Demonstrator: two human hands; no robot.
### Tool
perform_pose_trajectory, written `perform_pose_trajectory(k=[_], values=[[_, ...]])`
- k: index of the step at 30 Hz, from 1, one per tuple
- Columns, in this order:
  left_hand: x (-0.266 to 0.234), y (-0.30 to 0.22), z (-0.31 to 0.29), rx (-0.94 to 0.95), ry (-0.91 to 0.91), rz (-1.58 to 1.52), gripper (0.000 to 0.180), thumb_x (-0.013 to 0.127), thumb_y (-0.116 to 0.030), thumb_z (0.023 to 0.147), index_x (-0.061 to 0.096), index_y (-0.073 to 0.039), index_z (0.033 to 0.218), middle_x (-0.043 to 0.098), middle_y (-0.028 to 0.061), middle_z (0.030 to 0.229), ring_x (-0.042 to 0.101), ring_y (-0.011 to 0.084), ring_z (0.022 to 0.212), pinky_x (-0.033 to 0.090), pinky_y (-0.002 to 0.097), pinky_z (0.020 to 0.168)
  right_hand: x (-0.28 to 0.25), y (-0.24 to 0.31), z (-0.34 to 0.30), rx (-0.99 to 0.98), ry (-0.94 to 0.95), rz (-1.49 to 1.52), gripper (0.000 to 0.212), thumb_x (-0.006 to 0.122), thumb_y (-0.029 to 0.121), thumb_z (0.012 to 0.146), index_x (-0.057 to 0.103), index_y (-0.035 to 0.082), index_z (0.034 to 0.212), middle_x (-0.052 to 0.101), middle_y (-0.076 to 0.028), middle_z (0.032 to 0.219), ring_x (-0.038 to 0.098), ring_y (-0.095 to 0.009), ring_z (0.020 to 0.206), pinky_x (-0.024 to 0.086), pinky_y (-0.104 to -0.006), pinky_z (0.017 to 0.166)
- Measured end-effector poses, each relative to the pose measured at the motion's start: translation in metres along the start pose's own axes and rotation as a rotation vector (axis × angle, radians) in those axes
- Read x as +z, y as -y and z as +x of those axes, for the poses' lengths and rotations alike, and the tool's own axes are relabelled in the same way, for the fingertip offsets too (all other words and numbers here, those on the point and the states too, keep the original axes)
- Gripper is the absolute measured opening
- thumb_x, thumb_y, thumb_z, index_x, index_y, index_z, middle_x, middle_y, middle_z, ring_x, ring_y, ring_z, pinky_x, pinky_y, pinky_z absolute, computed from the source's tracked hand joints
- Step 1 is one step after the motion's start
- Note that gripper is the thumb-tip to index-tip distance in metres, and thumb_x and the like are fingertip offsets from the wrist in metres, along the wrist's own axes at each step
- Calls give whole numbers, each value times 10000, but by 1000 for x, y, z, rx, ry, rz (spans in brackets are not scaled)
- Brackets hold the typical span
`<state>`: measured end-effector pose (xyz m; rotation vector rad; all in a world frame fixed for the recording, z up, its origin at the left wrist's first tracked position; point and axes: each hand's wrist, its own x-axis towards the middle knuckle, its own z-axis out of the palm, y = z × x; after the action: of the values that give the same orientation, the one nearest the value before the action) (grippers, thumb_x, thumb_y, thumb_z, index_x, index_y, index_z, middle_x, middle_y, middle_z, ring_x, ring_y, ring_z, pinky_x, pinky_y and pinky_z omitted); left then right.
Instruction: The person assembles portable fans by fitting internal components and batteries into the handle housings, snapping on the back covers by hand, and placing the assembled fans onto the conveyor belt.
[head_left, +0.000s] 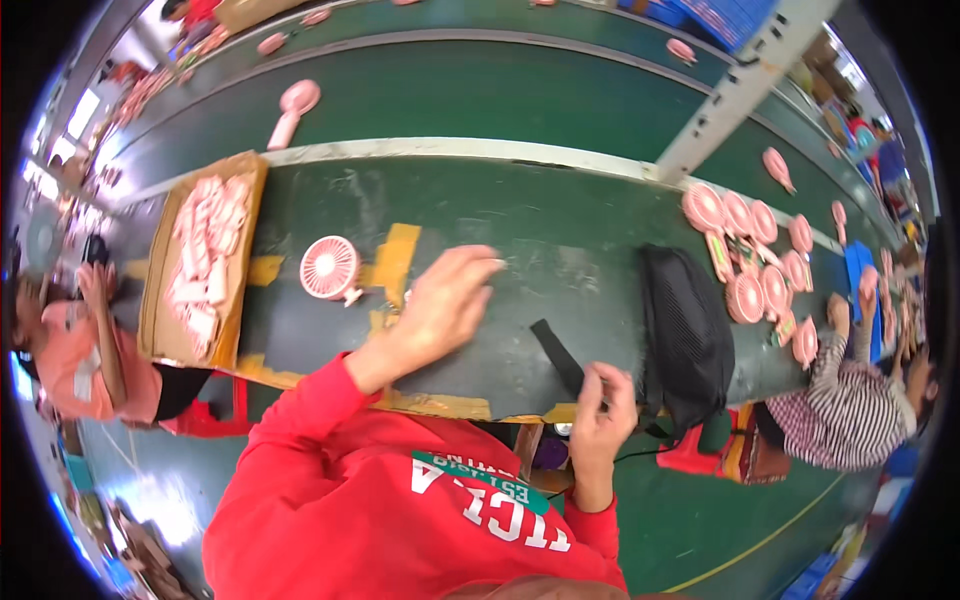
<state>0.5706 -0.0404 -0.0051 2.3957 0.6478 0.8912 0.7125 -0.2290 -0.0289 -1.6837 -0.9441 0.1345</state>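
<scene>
My left hand [447, 308] hovers over the dark green worktop with its fingers stretched loosely to the right; no object shows in it. Left of it, a pink fan head [329, 267] with a round slatted grille lies on the worktop. Near the front edge, my right hand [605, 408] pinches one end of a short black strap [556, 354]. The strap's other end points away from me. A black textured bag [688, 335] sits just right of that hand. Whether the strap joins the bag cannot be seen.
A cardboard box [246, 257] of pink handle parts stands at left. Several pink fans [745, 295] cluster at right. Beyond a white rail [450, 149], more pink fans [299, 98] lie on a green conveyor. A metal post [735, 95] rises far right. Co-workers sit on both sides.
</scene>
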Motion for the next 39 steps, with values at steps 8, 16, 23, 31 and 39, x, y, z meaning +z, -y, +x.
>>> perform_pose_trajectory(k=[8, 16, 23, 31, 39], values=[[-104, 73, -104, -421, -367, 431, 323, 633, -95, 801, 535, 15, 1087, 567, 186, 1093, 534, 362, 1044, 447, 385, 874, 101, 24, 38, -176, 464, -140, 182, 604, 98, 832, 585, -15, 973, 614, -164, 894, 609, -280, 815, 489, -334, 674], [-110, 126, -102, -735, -168, 144, 788, 755, -343, 702, 402, 88, 1260, 573, 239, 1121, 573, 299, 1045, 436, 347, 899, 169, 31, 25, -187, 649, -449, 496, 693, 343, 745, 555, -24, 1048, 620, -186, 969, 602, -333, 876, 471, -394, 763], [-130, 117, -99, -820, -71, -225, 628, 815, -183, 622, 490, 47, 1107, 616, 115, 964, 592, 138, 883, 481, 268, 785, 170, 36, 18, 441, 845, 91, 334, 608, 249, 840, 524, -7, 1036, 638, -134, 884, 641, -212, 757, 513, -327, 635], [-142, 78, -100, -486, -345, -1162, 648, 737, -134, 697, 443, 23, 1253, 572, 144, 1160, 554, 206, 1080, 441, 348, 944, 162, 37, 6, 935, 970, 523, 222, 556, 195, 894, 545, 29, 1040, 635, -83, 838, 624, -128, 680, 516, -252, 566], [-107, 62, -93, -558, -273, -918, 565, 691, -104, 784, 432, 30, 1268, 611, 89, 1036, 578, 110, 919, 473, 259, 817, 155, 70, -21, 765, 1034, 707, 260, 538, -37, 836, 526, -14, 1095, 619, -76, 857, 619, -137, 753, 522, -258, 635]])
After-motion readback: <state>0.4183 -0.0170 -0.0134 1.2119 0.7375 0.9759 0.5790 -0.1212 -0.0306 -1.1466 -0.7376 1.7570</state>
